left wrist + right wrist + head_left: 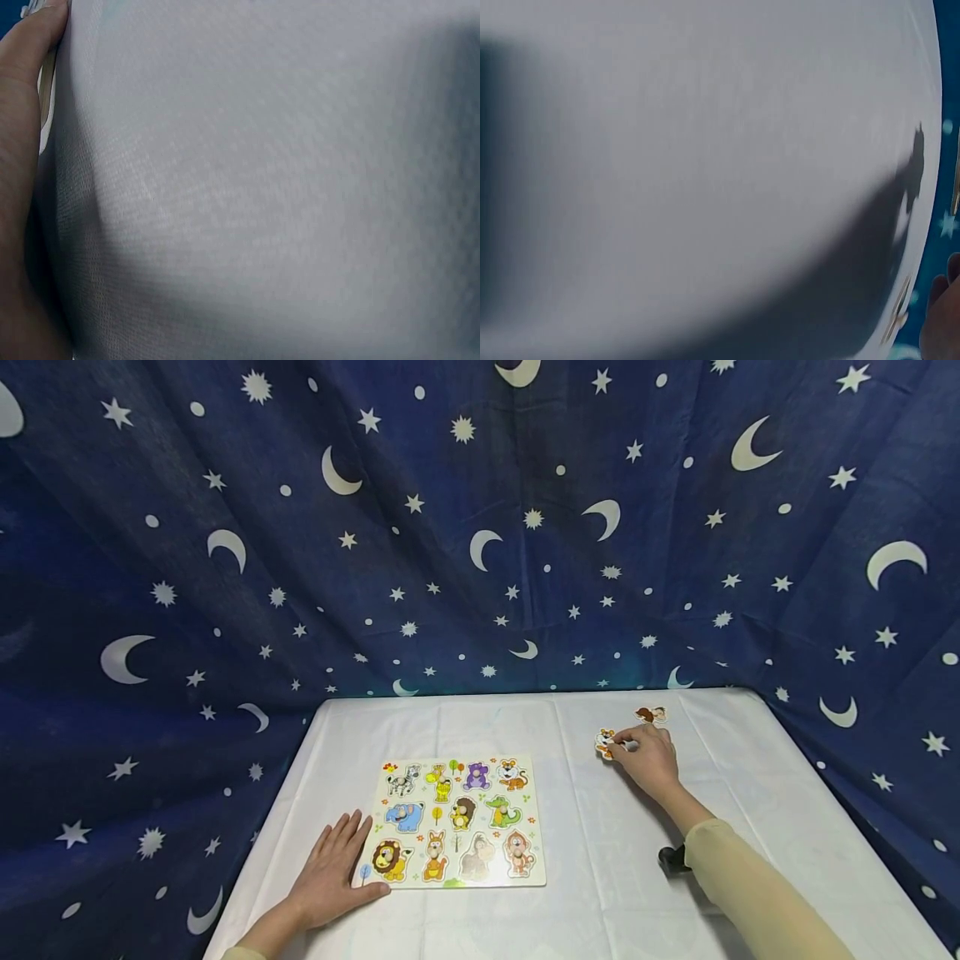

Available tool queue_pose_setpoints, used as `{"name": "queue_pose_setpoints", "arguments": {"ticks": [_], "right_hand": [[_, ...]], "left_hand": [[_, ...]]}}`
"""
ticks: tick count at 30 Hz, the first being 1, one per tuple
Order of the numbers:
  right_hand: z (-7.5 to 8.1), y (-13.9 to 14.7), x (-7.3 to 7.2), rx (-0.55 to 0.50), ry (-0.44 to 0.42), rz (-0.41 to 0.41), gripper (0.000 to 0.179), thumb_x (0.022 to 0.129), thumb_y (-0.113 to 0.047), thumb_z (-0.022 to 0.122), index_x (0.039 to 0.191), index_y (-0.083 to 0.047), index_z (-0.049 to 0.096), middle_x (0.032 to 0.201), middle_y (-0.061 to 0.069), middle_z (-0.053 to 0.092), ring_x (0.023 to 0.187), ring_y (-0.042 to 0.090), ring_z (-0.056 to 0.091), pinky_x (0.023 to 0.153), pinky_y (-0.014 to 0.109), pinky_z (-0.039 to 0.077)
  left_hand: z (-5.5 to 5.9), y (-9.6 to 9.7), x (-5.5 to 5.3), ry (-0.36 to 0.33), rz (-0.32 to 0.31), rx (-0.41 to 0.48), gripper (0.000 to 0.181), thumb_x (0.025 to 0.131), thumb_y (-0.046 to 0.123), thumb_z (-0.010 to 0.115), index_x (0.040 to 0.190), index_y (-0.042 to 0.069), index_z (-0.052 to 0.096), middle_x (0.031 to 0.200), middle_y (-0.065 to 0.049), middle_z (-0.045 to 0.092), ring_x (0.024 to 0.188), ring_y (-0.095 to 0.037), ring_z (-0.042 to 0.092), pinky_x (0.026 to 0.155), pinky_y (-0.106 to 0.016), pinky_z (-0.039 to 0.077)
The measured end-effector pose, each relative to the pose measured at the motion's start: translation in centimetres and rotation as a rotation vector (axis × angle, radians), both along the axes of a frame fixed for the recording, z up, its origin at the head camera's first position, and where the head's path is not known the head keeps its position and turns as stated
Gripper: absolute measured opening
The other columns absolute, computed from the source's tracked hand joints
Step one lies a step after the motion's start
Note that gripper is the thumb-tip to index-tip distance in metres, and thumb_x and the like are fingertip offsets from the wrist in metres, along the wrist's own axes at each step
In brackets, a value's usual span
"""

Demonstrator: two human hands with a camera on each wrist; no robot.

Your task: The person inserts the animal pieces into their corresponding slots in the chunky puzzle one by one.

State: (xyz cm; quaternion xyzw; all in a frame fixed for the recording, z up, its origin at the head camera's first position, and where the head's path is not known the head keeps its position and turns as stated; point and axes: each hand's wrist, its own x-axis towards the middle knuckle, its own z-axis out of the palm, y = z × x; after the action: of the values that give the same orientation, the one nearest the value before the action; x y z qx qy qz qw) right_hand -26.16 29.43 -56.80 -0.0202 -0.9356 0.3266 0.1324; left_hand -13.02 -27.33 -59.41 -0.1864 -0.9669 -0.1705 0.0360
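A wooden animal puzzle board (536, 843) lies on the white-covered table, with several animal pictures such as a lion, an elephant and a crocodile. My left hand (330, 868) rests by its left edge, fingers straight and thumb at the lower left corner. Far to the right, my right hand (648, 762) pinches a tiger puzzle piece (604, 744), raised off the cloth. Just beyond that hand is a brown-haired animal piece (651, 715), partly hidden. In the right wrist view only part of the right hand (943, 319) shows at the edge.
A white cloth (592, 910) covers the table. Behind it hangs a dark blue curtain (435, 610) with moons and stars. A black device (673, 860) sits at my right wrist. The gorilla spot (477, 857) on the board looks paler than its neighbours.
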Motion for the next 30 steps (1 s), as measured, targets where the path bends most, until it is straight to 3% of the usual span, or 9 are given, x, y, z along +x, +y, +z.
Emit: {"name": "queue_pose_setpoints", "arguments": {"ticks": [4, 11, 21, 30], "right_hand": [[0.4, -1.8, 0.1, -0.018, 0.014, 0.044, 0.018, 0.089, -0.027, 0.079, 0.093, -0.010, 0.076, 0.100, 0.009, 0.062, 0.102, 0.032, 0.048, 0.088, 0.051, 0.039], [0.8, -4.9, 0.3, -0.037, -0.007, 0.095, 0.014, 0.087, -0.026, 0.080, 0.092, -0.013, 0.077, 0.103, 0.007, 0.062, 0.101, 0.029, 0.048, 0.085, 0.047, 0.040], [1.0, -8.6, 0.9, -0.059, 0.013, 0.163, 0.013, 0.084, -0.029, 0.081, 0.087, -0.017, 0.076, 0.101, 0.002, 0.063, 0.099, 0.026, 0.049, 0.085, 0.046, 0.042], [0.7, -11.6, 1.1, -0.065, -0.005, 0.182, 0.010, 0.083, -0.029, 0.082, 0.085, -0.021, 0.076, 0.100, -0.003, 0.062, 0.098, 0.022, 0.049, 0.087, 0.043, 0.043]], "left_hand": [[0.1, 0.0, 0.1, -0.019, 0.011, 0.000, 0.112, 0.078, 0.076, 0.070, 0.160, 0.008, 0.034, 0.165, -0.018, 0.028, 0.152, -0.041, 0.021, 0.124, -0.053, 0.009], [-0.2, 0.0, 0.1, 0.035, -0.004, -0.008, 0.111, 0.079, 0.074, 0.071, 0.159, 0.007, 0.036, 0.164, -0.020, 0.031, 0.151, -0.042, 0.024, 0.125, -0.049, 0.007], [-0.1, -0.1, 0.0, -0.009, 0.007, -0.001, 0.112, 0.078, 0.075, 0.071, 0.160, 0.008, 0.034, 0.165, -0.018, 0.028, 0.152, -0.041, 0.021, 0.124, -0.054, 0.009], [-0.6, -0.3, 0.0, 0.051, -0.018, -0.010, 0.111, 0.079, 0.075, 0.070, 0.160, 0.008, 0.034, 0.163, -0.020, 0.031, 0.151, -0.041, 0.024, 0.126, -0.037, -0.004]]}}
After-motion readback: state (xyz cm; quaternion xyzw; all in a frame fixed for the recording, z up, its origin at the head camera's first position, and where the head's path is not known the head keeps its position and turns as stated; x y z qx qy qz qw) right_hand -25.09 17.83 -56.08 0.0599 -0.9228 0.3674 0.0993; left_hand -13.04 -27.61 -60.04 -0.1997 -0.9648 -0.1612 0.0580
